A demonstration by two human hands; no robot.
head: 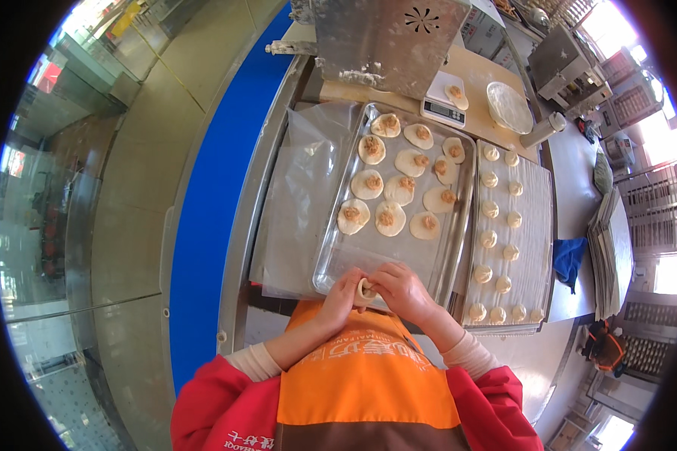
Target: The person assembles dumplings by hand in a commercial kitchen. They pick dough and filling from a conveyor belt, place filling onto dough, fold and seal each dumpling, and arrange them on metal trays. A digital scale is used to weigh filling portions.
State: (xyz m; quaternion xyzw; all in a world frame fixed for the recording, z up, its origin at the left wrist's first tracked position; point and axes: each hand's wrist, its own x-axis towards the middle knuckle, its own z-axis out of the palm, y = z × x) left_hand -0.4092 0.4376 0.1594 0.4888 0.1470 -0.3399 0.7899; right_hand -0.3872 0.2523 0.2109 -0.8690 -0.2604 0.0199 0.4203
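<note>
Between my hands, over the near end of a metal tray (338,268), is a dough wrapper (365,293) with its rim raised into a small cup. My left hand (343,296) cradles it from the side. The fingers of my right hand (400,290) pinch its upper edge; the filling inside is mostly hidden. Farther up the same tray lie several flat dough rounds (390,219), each topped with a lump of brownish filling. To the right, a lined tray (499,225) carries rows of pleated, closed buns (488,239).
Beyond the tray stand a floury steel machine (383,48) and a digital scale (443,111) bearing one filled round. A white bowl (509,107) and a cylinder (543,131) sit at the back right. Plastic sheeting (302,197) lies left; a blue cloth (568,262) rests right.
</note>
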